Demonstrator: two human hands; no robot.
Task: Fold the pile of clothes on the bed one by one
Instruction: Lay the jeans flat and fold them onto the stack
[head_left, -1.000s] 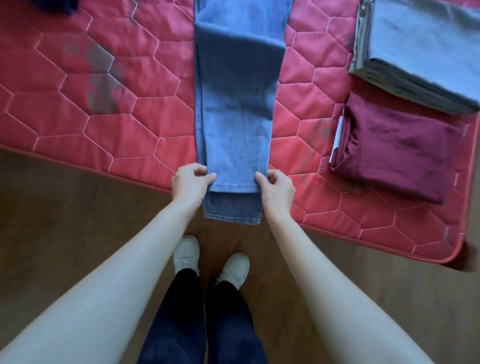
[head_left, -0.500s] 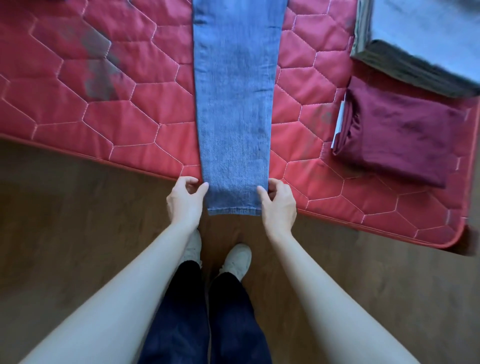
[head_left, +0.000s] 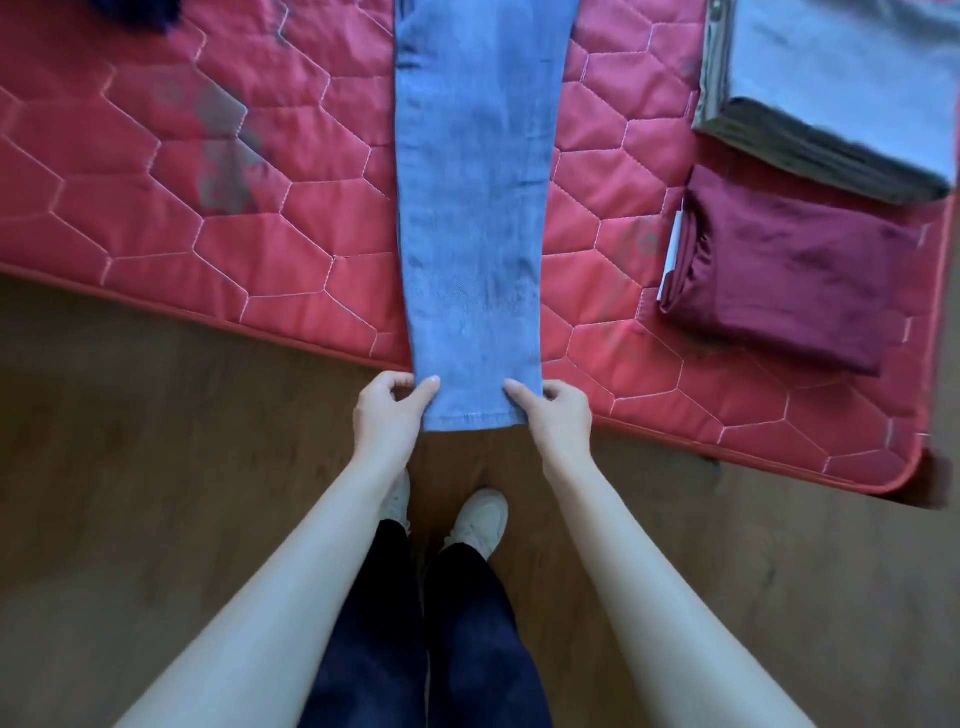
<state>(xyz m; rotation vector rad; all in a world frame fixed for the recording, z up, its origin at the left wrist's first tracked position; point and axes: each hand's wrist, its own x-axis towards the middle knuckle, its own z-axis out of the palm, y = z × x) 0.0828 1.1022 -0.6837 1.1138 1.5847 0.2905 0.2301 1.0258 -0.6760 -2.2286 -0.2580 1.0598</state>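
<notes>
Jeans (head_left: 475, 218) now lie straight across the bed's (head_left: 208, 249) near edge, the folded-over layer gone since a second ago; left hand (head_left: 387, 415) and right hand (head_left: 556, 418) pinch the overhanging hem corners, so folding restarts.

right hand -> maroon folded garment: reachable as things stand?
Probably yes, but not free now: the right hand pinches the jeans hem. Bare red mattress lies between it and the maroon garment, nothing blocking.

No text, label or number can be read anywhere.
</notes>
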